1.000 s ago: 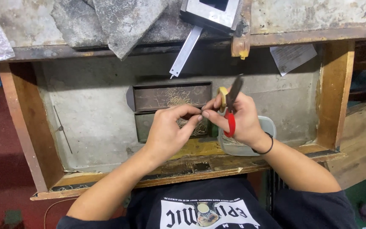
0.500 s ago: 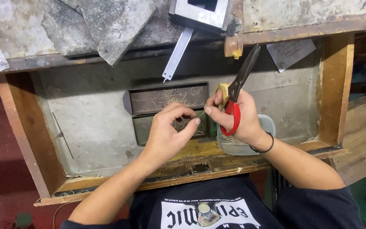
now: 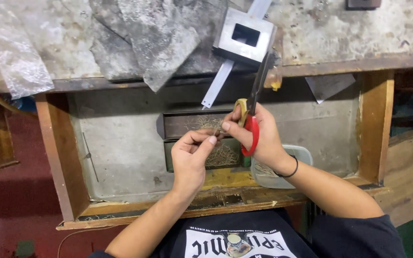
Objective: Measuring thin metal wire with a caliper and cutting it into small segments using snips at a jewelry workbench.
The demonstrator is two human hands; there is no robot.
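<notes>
My right hand [image 3: 256, 138] grips a pair of scissors [image 3: 253, 111] with red and yellow handles, the dark blades pointing up and away, closed. My left hand [image 3: 193, 158] pinches a small thin piece between thumb and forefinger; the piece is too small to identify. The two hands meet fingertip to fingertip above two dark metal trays [image 3: 187, 125] that hold fine pale wire-like bits. All of this is over an open wooden drawer [image 3: 120, 143] with a grey lining.
A grey metal block with a square hole [image 3: 244, 37] and a flat metal strip [image 3: 221, 85] lie at the bench edge. Crumpled grey sheets [image 3: 149, 38] cover the benchtop. A clear plastic tub [image 3: 268, 174] sits under my right wrist. The drawer's right wall [image 3: 374, 124] is close.
The scissors have swung from lying low over my hand to pointing steeply up. My hands have stayed joined over the trays. The camera has tilted, showing more of the benchtop.
</notes>
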